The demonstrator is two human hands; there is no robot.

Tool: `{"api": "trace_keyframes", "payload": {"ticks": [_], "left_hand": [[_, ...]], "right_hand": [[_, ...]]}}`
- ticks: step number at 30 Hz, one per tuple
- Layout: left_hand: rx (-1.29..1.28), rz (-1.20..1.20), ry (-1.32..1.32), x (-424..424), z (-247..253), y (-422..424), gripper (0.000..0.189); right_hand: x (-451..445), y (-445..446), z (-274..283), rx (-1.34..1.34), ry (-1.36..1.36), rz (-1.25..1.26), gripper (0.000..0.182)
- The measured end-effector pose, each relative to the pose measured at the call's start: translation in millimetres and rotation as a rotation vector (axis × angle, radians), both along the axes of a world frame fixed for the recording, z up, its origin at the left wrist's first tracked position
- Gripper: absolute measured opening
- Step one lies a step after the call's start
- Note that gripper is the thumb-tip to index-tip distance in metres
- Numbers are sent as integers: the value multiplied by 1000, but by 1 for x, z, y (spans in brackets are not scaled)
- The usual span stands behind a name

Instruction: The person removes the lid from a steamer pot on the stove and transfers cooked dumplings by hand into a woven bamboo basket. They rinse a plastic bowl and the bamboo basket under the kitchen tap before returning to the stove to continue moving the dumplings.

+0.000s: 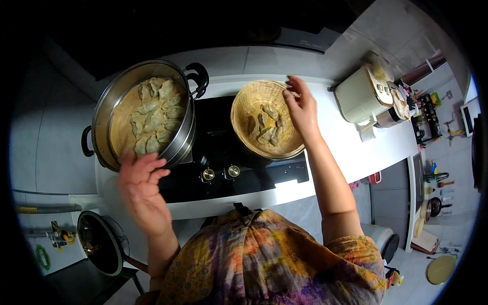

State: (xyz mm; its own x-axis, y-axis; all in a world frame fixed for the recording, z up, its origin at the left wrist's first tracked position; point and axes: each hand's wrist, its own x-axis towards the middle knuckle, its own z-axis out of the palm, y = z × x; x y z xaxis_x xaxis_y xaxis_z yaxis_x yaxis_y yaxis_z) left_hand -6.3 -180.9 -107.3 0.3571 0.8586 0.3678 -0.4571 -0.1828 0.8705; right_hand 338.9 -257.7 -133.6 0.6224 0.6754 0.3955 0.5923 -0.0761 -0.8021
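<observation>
My left hand (pixel 146 194), blurred and with its fingers spread, is raised at the near rim of a large steel steamer pot (pixel 100 114) with black handles. Inside the pot, dumplings (pixel 153 120) lie in a cluster on a tan liner, toward the right side. My right hand (pixel 303 105) is at the right rim of a round woven basket (pixel 244 99), thumb and fingers bent around the edge. Several more dumplings (pixel 271 111) rest at the bottom of that basket. Both pot and basket stand over a black glass cooktop (pixel 213 141).
Two control knobs (pixel 208 174) sit near the cooktop's front edge. A cream countertop appliance (pixel 358 93) stands on the white counter (pixel 335 152) to the right. At the lower left is a dark wok (pixel 100 244) with a wooden handle. A range hood (pixel 213 26) hangs beyond the cooktop.
</observation>
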Motion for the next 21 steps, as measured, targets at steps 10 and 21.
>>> {"api": "trace_keyframes", "payload": {"ticks": [10, 21], "left_hand": [[-687, -815, -423, 58, 17, -31, 78], [181, 125, 486, 36, 72, 113, 38]], "right_hand": [[-163, -28, 41, 50, -897, 679, 54], [-132, -8, 26, 144, -615, 448, 54]]}}
